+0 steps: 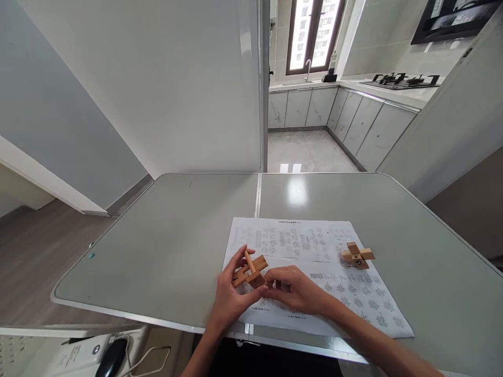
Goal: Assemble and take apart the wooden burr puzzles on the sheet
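Right over the near part of a big white sheet [283,246], the person's two hands hold a little wooden puzzle [251,272]. It is orange-brown, with chunky notched bars and a thin round stick that cross each other. The left hand [231,293] is curled around it, thumb low and fingers up top. The right hand [296,290] pinches its side, fingers bent nearly closed. Dark marks show on the wood (too small to read). The sheet has tiny print and drawings, also too small to read.
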`<action>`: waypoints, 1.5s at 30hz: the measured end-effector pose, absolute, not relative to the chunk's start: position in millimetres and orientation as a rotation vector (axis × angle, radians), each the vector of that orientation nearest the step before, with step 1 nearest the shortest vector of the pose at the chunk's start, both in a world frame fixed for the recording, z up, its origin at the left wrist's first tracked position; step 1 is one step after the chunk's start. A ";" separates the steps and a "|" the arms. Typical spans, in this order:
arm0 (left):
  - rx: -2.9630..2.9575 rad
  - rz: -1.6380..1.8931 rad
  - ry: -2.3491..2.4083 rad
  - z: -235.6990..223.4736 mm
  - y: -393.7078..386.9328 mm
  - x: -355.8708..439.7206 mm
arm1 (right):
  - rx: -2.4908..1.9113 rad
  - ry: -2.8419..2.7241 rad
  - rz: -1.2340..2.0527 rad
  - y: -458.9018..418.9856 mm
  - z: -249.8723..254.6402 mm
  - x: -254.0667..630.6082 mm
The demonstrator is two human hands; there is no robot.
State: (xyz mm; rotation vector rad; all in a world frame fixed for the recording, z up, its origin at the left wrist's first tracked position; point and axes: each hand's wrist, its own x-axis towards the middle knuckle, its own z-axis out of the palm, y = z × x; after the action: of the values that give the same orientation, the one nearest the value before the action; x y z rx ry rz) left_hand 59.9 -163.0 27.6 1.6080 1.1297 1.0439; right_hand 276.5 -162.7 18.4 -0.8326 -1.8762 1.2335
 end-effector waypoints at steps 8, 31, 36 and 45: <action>1.626 1.008 1.012 24.6 -160.7 58.5 | -0.712 -1.573 1.590 -156.4 17.9 285.3; 1.615 1.044 1.366 14.6 -154.3 62.6 | -1.387 -1.688 0.740 -140.6 -4.2 301.5; 1.803 1.022 1.397 11.6 -161.0 65.1 | -1.398 -1.830 0.571 -140.4 -16.3 299.0; 1.925 1.003 1.391 17.9 -164.2 69.0 | -1.480 -1.811 0.345 -139.5 -24.3 301.4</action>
State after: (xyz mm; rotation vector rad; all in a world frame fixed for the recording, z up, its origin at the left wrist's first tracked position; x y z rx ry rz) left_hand 69.0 -164.2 17.9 1.9246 1.3913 1.0030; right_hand 301.4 -139.5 -24.3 -1.4803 -1.8110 0.3451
